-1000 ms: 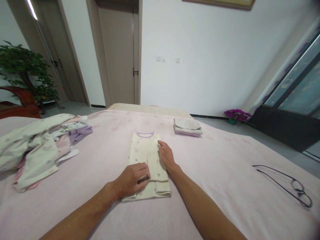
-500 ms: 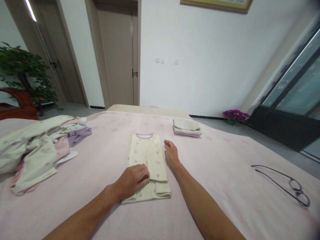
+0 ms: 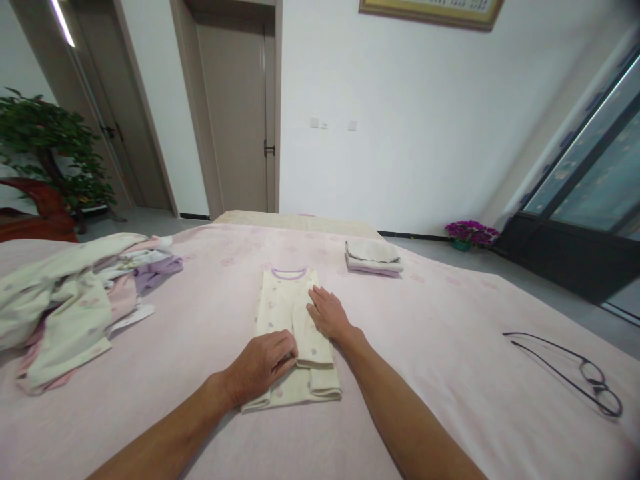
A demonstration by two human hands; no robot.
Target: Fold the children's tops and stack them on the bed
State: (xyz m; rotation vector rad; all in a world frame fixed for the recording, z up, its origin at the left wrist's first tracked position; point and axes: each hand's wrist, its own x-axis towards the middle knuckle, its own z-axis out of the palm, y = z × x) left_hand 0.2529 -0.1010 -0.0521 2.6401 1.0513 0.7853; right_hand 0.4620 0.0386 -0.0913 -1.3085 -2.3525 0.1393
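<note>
No words can be read; the marks in the gold frame (image 3: 425,15) on the far wall (image 3: 400,160) look blurry.

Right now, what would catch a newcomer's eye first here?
Probably the purple-necked cream top, lying on the pink cover with the left hand and right hand on it. A tumbled clothes heap lies to its left, a neat folded stack beyond it to the right. Magenta flowers stand out in the right background.

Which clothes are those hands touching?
The cream top with the purple neckline: left hand and right hand rest on it. Neither touches the tumbled heap or the folded stack.
</note>
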